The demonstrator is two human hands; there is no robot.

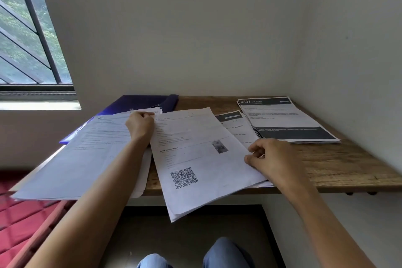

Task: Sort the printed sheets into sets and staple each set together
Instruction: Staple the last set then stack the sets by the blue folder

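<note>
Fingers of the left hand (140, 125) are curled round the top edge of the left stack (87, 154); the right hand (272, 159) pinches the QR-code sheet (195, 159) by its side edge on the worktop (348, 163). I'd lift slow and only peel off matching pages.

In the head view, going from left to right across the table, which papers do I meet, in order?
left pile of sheets → QR-code sheet → half-covered sheet with dark header → stack headed 2437. The blue folder lies partly under the left pile, so it is left out.
</note>
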